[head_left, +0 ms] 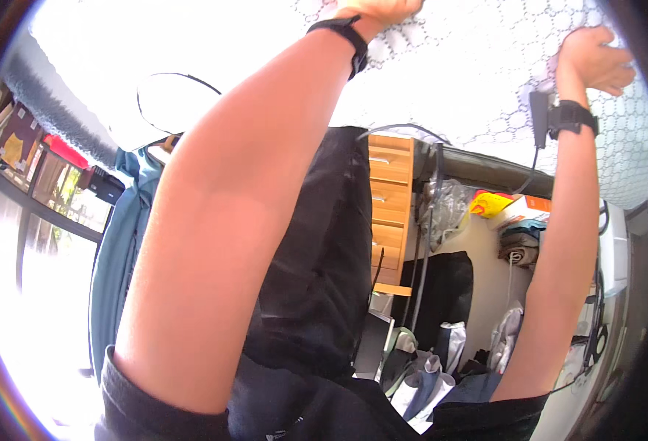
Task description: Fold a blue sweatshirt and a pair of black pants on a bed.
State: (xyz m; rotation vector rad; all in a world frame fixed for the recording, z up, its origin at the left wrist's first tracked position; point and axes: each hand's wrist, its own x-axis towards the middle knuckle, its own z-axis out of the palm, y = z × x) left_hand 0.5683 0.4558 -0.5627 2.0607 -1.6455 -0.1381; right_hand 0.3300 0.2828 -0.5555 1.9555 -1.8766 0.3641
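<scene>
A large white cloth (478,81) with a dark honeycomb line pattern spreads across the upper part of the view, washed out by bright light on its left. At the top edge is my left hand (379,9), over the cloth and partly cut off, so what its fingers do is hidden. My right hand (596,59) is at the upper right against the patterned cloth, its fingers apart and somewhat bent, with nothing visible in them. Both wrists wear black straps; a flat dark piece (539,119) with a cable sits beside the right one.
Below the cloth stand wooden drawers (388,195). Right of them are a clear plastic bag (449,202), a yellow and red package (489,203), folded clothes (522,242) and several rolled fabrics (423,382). Blue-grey fabric (118,257) hangs at the left near a bright window.
</scene>
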